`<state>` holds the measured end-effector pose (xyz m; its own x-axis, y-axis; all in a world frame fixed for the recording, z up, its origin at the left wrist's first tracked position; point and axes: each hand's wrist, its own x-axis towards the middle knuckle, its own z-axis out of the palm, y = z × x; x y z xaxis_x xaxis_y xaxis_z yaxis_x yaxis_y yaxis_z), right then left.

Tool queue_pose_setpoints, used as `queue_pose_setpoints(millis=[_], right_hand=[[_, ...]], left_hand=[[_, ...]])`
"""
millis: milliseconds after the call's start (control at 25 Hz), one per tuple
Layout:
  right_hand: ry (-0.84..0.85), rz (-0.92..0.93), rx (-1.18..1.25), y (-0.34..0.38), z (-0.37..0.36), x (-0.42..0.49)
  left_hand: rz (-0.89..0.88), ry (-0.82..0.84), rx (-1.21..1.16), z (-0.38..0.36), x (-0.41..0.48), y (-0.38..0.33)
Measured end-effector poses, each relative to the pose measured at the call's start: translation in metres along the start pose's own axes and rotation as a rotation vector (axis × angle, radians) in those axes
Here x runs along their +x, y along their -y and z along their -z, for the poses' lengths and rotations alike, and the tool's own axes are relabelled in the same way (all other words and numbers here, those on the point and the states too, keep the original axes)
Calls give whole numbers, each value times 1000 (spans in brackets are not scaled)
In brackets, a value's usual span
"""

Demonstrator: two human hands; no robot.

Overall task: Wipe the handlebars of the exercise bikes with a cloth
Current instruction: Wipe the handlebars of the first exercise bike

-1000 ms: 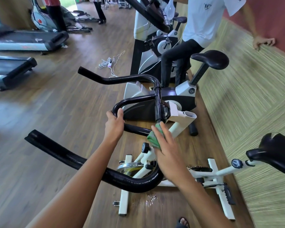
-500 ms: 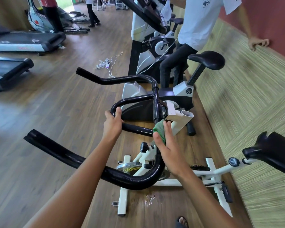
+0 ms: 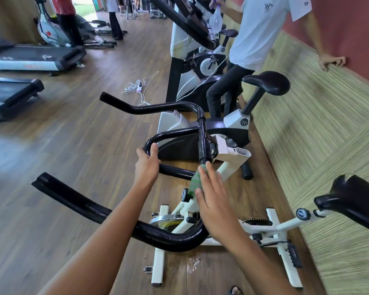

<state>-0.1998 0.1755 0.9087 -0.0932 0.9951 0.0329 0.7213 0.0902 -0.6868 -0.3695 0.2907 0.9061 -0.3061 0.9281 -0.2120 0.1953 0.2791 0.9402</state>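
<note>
A white exercise bike stands below me with black handlebars that loop and spread to the left. My left hand grips the curved end of the inner loop. My right hand holds a green cloth wrapped against the handlebar where the loop meets the stem, fingers lying along the bar. Most of the cloth is hidden under my palm.
A black saddle sits at the right. A person in a white shirt stands by a second bike just ahead. Treadmills lie on the wooden floor at left, a white cable beyond. A striped wall panel runs along the right.
My right hand slid the cloth up along the bar toward the stem, then a little back down. My left hand kept its grip on the loop.
</note>
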Motion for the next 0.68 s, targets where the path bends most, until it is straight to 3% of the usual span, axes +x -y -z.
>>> queue_pose_setpoints(millis=[320,480,680], right_hand=[[0,3,1,0,0,-17],[17,-36,24,7,12,22],[37,3,-95,8,9,-17]], left_hand=[[2,-5,9,0,1,2],[8,13,2,0,0,1],[3,-6,1,0,0,2]])
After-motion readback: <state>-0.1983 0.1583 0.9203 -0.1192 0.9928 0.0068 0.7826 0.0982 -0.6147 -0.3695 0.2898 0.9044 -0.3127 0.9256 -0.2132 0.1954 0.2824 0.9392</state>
